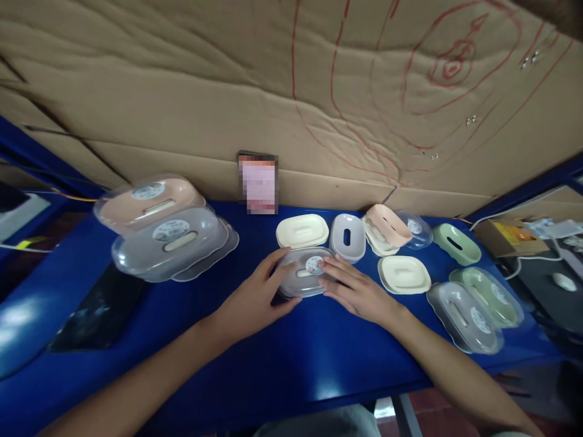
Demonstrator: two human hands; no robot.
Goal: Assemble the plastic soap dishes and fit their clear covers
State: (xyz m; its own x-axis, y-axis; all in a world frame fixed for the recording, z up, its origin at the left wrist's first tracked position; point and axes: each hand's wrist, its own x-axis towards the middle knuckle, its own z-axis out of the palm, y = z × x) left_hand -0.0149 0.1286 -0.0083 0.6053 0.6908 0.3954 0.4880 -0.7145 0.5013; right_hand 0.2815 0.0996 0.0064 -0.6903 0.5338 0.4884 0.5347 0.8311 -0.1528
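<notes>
A grey oval box under a clear lid with a round sticker (303, 282) lies on the blue table between my hands. My left hand (255, 291) curves round its left end, thumb at the near edge and fingers at the far side. My right hand (357, 288) rests spread fingers on its right end, near the sticker. Just behind it are a cream oval tray (302, 231) and a lavender slotted piece (347, 237). To the right lie a cream tray (404, 274) and a peach slotted piece (389, 224), which sits on cream parts.
Large lidded boxes, peach (150, 200) and grey (168, 243), stand at left near a black sheet (98, 315). At right are green (492, 297) and grey lidded boxes (464, 315), a green piece (456, 244) and a clear lid (416, 229). Cardboard (182, 91) rises behind the table (273, 370).
</notes>
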